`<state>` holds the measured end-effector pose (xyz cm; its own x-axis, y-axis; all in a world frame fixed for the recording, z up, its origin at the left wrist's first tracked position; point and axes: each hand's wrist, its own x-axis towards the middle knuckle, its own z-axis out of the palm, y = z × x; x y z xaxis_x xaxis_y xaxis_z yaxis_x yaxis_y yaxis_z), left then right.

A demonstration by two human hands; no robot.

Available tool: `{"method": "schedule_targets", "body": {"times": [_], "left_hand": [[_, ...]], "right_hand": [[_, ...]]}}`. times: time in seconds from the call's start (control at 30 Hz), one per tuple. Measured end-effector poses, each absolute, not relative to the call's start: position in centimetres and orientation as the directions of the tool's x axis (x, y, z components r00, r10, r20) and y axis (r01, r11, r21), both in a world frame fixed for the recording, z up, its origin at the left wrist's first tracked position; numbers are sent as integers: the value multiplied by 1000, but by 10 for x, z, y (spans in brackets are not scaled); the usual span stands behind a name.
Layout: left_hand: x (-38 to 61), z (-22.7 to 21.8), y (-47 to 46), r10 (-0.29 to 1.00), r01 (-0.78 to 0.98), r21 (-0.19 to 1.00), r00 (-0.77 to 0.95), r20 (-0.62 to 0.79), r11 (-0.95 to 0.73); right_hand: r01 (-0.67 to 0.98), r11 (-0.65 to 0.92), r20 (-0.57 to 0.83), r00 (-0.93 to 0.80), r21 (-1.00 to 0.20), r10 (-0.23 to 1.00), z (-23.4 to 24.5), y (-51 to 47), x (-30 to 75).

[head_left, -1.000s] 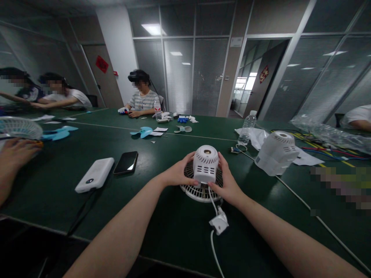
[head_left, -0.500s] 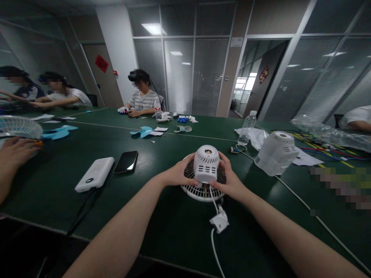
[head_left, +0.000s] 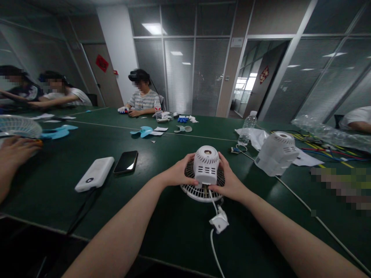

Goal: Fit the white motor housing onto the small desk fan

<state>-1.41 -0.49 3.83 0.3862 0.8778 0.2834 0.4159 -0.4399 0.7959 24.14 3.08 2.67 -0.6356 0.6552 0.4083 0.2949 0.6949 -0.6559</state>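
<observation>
In front of me a white fan motor housing (head_left: 206, 164) with slotted vents stands upright on a round white fan grille (head_left: 199, 195), which lies on the table. My left hand (head_left: 185, 172) grips the housing's left side, thumb along its lower front edge. From the right, my right hand (head_left: 227, 179) holds the same housing, its thumb near the lower front corner. Some fingertips are hidden behind the housing. A white cord runs from the housing's base toward me, and a small white plastic piece (head_left: 219, 221) lies by it.
A white power bank (head_left: 95, 173) and a phone (head_left: 126, 162) lie to the left. Another white housing (head_left: 276, 154) and a plastic bottle (head_left: 248, 127) stand at right. Blue fan blades (head_left: 142, 131) lie farther back. A co-worker's hand (head_left: 20, 152) is at the left edge; another person sits across.
Almost nothing differs. My right thumb has shifted very slightly left along the housing's base; both hands stay on the housing.
</observation>
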Motion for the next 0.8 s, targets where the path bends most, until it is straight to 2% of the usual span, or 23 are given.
{"method": "schedule_targets", "body": {"times": [0.17,0.23,0.43,0.8], "left_hand": [[-12,37,-6,871,401,794,381,309,-457],[-10,37,-7,873,406,791,376,311,-457],[-4,38,-11,885,461,766,350,308,-448],[-5,30,-4,882,419,791,359,307,-446]], "right_hand": [[395,707,408,-611,-586,679,24,29,239],[388,714,409,-620,-582,670,24,30,240],[227,705,437,-647,-672,625,23,35,242],[253,663,403,-628,-704,666,29,32,242]]}}
